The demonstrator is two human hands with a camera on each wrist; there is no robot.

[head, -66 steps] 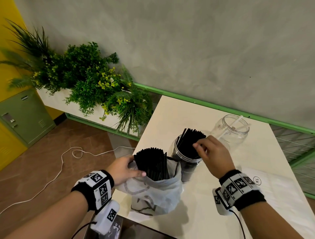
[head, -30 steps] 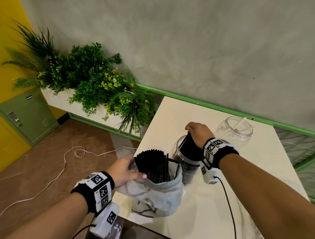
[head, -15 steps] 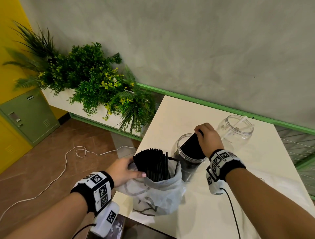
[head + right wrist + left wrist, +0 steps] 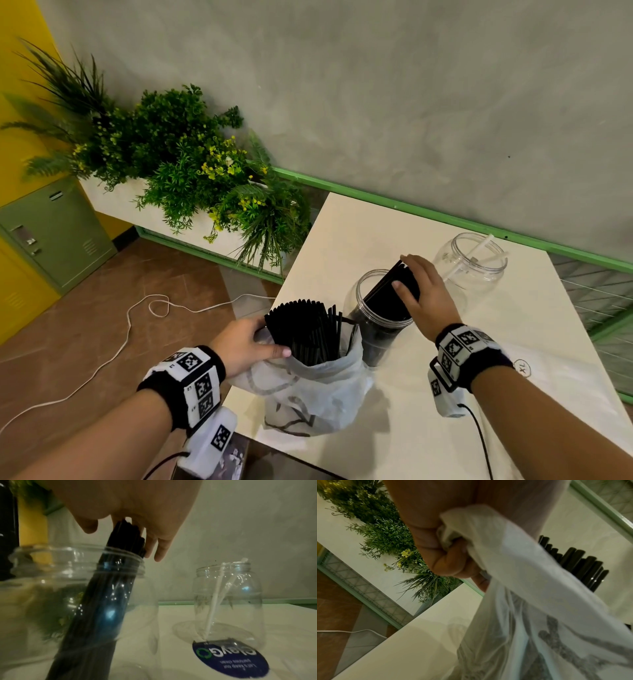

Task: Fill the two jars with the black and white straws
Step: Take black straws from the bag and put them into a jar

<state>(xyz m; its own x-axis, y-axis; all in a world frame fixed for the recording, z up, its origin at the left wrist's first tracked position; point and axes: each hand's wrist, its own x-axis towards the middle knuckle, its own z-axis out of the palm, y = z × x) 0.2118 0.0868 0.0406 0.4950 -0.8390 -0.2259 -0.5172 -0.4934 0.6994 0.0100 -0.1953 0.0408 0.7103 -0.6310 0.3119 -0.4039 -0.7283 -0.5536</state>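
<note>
Straws first: my right hand (image 4: 426, 294) is curled over the top of a slanted bundle of black plastic straws (image 4: 109, 601), thumb on one side and fingers on the other, and the bundle's lower part stands inside the nearer clear plastic jar (image 4: 378, 329), leaning against its rim. From the right wrist view I see the bundle crossing that jar's threaded mouth at a tilt, its foot on the jar floor. My left hand (image 4: 246, 344) grips the bunched rim of a thin white plastic bag (image 4: 315, 394) standing on the cream-white bench (image 4: 534, 342); a second, larger bunch of black straws (image 4: 305, 329) sticks upright out of the bag's mouth, just beside the nearer jar. Farther back on the bench stands the second clear plastic jar (image 4: 471, 263), apart from the first, holding a couple of white straws (image 4: 214, 601) that lean across it. Beyond the bench's left edge I see a planter of green foliage with small yellow flowers (image 4: 178, 164).
</note>
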